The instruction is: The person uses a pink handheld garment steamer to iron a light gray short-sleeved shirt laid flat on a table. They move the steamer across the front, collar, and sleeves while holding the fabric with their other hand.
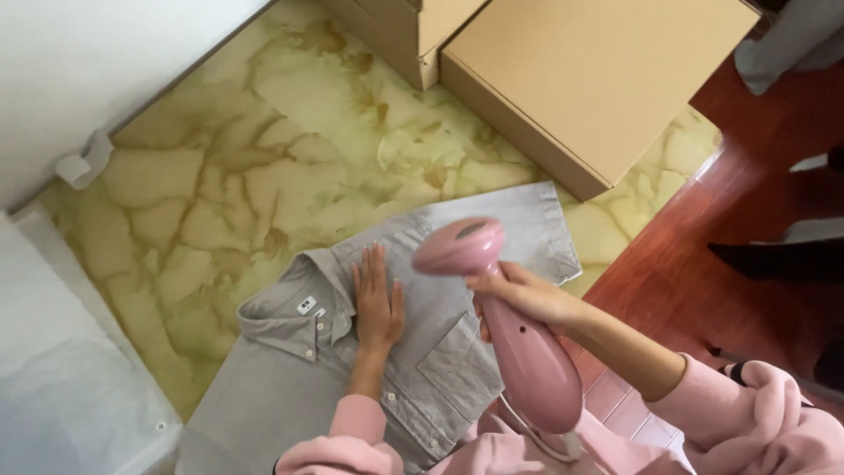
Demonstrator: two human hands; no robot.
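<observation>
Grey button-up cotton shirt (369, 352) lies flat, front up, on a green-and-cream marbled stone tabletop (264, 141), collar toward the left, its far hem near the tabletop's right edge. Left hand (378, 303) presses palm-down on the shirt just right of the collar, fingers (374, 264) spread flat and straight, gripping nothing. Right hand (519, 295) has its fingers wrapped closed around the neck of a pink plastic handheld garment steamer (514, 334); the steamer's rounded head hangs over the shirt's chest area, just beside the left hand, whether it touches the fabric cannot be told. A white cord (527, 431) runs from the steamer's base toward the person's pink fleece sleeves (756, 422).

Around: two tan cardboard boxes (580, 79) sit on the far end of the tabletop, the larger one overhanging toward the right edge, close to the shirt's far hem. A white wall (88, 62) runs along the tabletop's left-far side, with a small white plastic clip (83, 167) at its base. White sheeting (61, 352) covers the near-left corner, just beside the shirt's shoulder. Right of the tabletop, reddish wooden floor (756, 176), with a dark shoe-like shape (774, 259) well apart from the hands.

Open room: bare marble between the shirt's collar and the wall, and between the shirt and the boxes. The shirt's right side runs close to the tabletop edge.
</observation>
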